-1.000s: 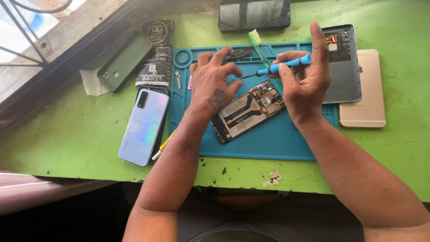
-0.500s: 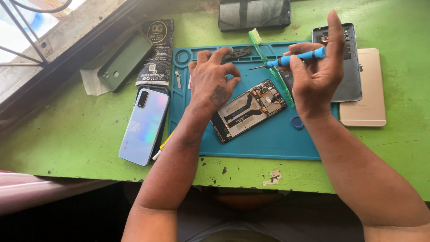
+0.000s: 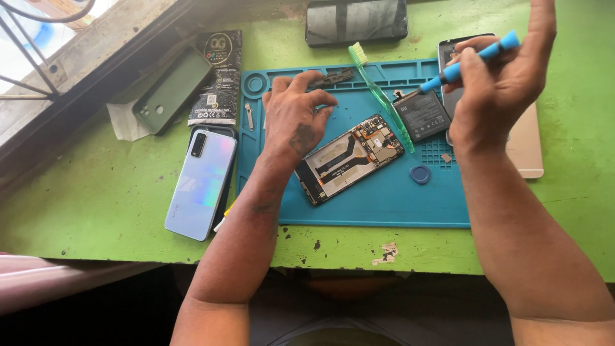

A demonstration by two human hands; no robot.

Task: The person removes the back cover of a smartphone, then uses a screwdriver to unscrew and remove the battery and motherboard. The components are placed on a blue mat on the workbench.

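Observation:
An opened phone [image 3: 351, 158] with bare internals lies tilted on a blue repair mat [image 3: 384, 202]. My left hand [image 3: 296, 117] rests on the mat at the phone's upper left end, fingers spread and touching it. My right hand [image 3: 500, 80] is raised above the mat's right side, gripping a blue-handled screwdriver [image 3: 471, 59] whose tip points down-left toward a loose black battery [image 3: 421, 115]. A green toothbrush [image 3: 381, 96] lies across the mat beside the battery.
A pale blue phone [image 3: 204, 182] lies left of the mat on the green table [image 3: 96, 205]. A green phone case [image 3: 172, 90], a black packet [image 3: 218, 77], a dark phone [image 3: 356, 20] at the back, a gold phone [image 3: 528, 144] on the right, and a small blue round cap [image 3: 420, 174] lie about.
My right hand has lifted up and to the right off the opened phone, carrying the screwdriver. The black battery now shows uncovered on the mat. My left hand has stayed put.

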